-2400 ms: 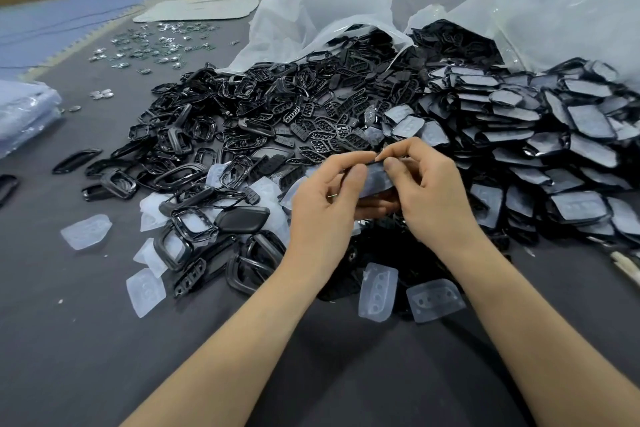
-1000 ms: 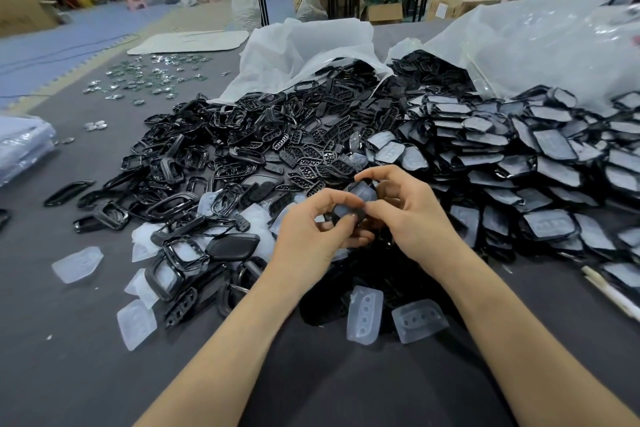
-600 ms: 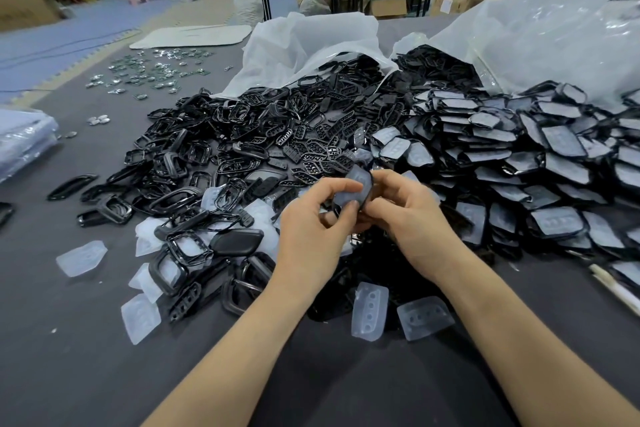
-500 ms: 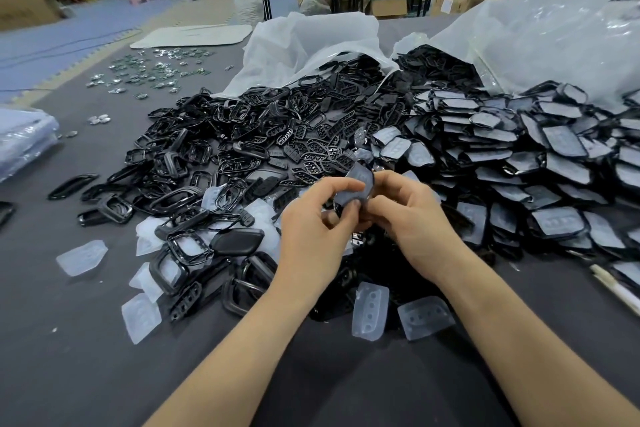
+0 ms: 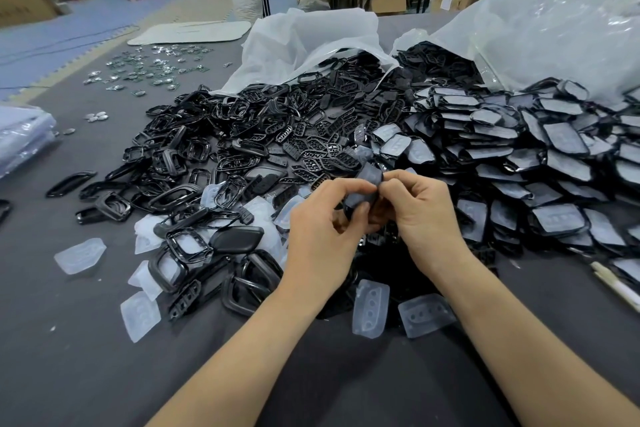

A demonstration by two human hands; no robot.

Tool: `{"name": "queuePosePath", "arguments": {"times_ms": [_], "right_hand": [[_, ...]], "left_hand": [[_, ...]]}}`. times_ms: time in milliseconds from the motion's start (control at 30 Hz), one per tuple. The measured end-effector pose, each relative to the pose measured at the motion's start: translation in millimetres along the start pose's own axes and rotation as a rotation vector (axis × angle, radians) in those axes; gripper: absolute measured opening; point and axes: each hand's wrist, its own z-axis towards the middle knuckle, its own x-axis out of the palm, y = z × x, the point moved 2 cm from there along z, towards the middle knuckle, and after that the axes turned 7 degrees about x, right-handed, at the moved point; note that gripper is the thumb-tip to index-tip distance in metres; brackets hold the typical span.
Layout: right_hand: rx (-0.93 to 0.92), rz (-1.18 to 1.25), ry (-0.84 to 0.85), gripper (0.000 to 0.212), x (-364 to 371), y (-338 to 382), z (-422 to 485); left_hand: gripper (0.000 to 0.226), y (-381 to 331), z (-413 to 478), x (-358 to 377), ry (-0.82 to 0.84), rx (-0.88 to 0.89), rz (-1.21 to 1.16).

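Note:
My left hand (image 5: 323, 236) and my right hand (image 5: 420, 215) meet above the grey mat and together pinch one small black shell with a translucent pad on it (image 5: 363, 185), held tilted on edge. Left thumb and fingers clamp its lower left side; right fingertips pinch its upper right edge. Behind the hands spreads a large heap of black plastic frames and button grids (image 5: 263, 135). To the right lies a heap of assembled black pieces topped with translucent pads (image 5: 540, 156).
Loose translucent pads lie near me (image 5: 370, 312), (image 5: 426, 315), (image 5: 79, 255). Two white plastic sacks (image 5: 311, 38), (image 5: 554, 31) spill the parts. Small shiny metal pieces (image 5: 152, 69) scatter at the far left. A folded clear-plastic stack (image 5: 20, 139) sits at the left edge.
Both hands have kept hold of the same piece. They turned it from lying flat between the fingers to standing tilted on edge, and the camera view shifted slightly.

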Motion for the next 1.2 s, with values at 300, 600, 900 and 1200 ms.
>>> {"name": "queuePosePath", "arguments": {"times_ms": [300, 600, 900, 1200], "right_hand": [[-0.008, 0.013, 0.038, 0.023, -4, 6, 2], [-0.034, -0.040, -0.027, 0.027, -1, 7, -1], [-0.072, -0.026, -0.053, 0.014, -2, 7, 1], [-0.100, -0.045, -0.034, 0.020, 0, 7, -1]], "left_hand": [[0.058, -6, 0, 1, 0.041, -0.023, -0.115], [0.065, -4, -3, 3, 0.071, -0.017, -0.105], [0.022, -4, -3, 7, -0.026, -0.168, -0.346], [0.020, -7, -2, 6, -0.021, -0.207, -0.435]]}}
